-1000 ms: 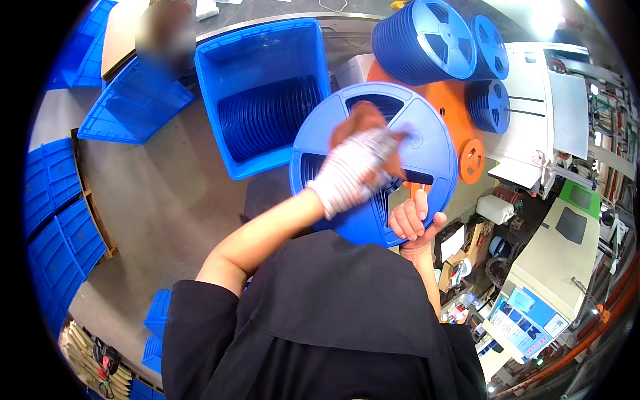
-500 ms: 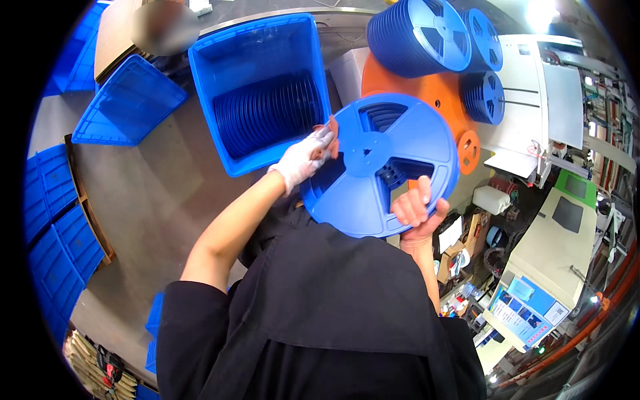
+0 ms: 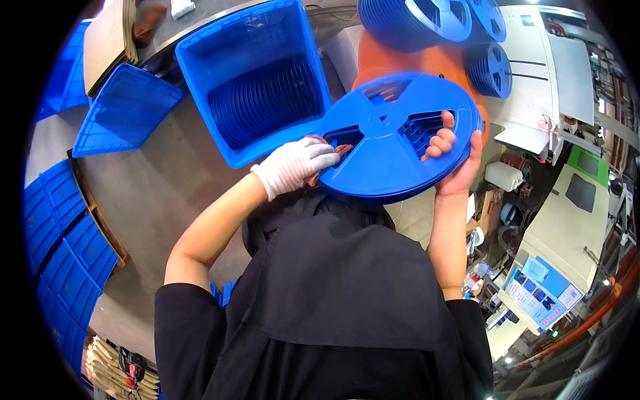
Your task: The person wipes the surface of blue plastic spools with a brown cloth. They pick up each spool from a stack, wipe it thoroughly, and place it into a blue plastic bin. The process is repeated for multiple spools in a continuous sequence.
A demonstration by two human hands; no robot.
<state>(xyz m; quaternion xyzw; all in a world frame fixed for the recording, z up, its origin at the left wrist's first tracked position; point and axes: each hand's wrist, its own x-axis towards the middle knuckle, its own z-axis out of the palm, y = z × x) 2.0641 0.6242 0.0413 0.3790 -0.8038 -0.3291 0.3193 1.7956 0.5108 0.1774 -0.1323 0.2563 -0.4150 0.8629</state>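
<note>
In front of my chest is a stack of blue plastic reels (image 3: 370, 170), tilted, with wedge-shaped openings round a small hub hole. My bare right hand (image 3: 453, 157) is closed on its right side, fingers in an opening and thumb over the outer rim. At the left side, my left hand (image 3: 300, 163), in a white glove with greyish fingertips, is closed over the rim beside another opening. A reddish-brown scrap (image 3: 344, 150) shows at its fingers; I cannot make out what it is. The lower reels are mostly hidden under the top one.
A blue bin (image 3: 250, 40) with a row of dark blue reels (image 3: 265, 100) stands ahead on the left. Beyond my hands, stacked blue reels (image 3: 407, 27) sit on an orange disc (image 3: 433, 63). More blue crates (image 3: 80, 250) line the left; a pale machine (image 3: 563, 227) stands right.
The held reels have tilted flatter and shifted up and right. My right hand has moved up, its fingers now hooked into an opening. My left hand has come down slightly along the left rim.
</note>
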